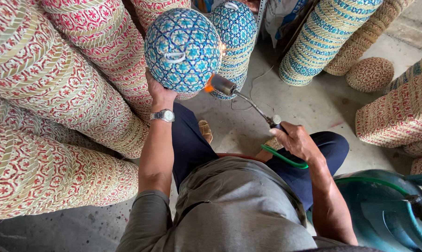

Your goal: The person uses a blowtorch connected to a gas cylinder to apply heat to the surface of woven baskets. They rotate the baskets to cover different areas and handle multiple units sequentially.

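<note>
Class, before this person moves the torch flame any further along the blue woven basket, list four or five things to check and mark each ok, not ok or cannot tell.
1. Left hand supports the blue woven basket from below: ok.
2. Right hand grips the torch handle, away from the flame: ok.
3. Flame at the torch nozzle is lit and aimed at the basket's lower edge: ok.
4. Green hose free of kinks: cannot tell, partly hidden.
5. Stacked red-patterned baskets well clear of the flame: not ok, they lie close behind.
6. Gas cylinder valve setting: cannot tell.
</note>
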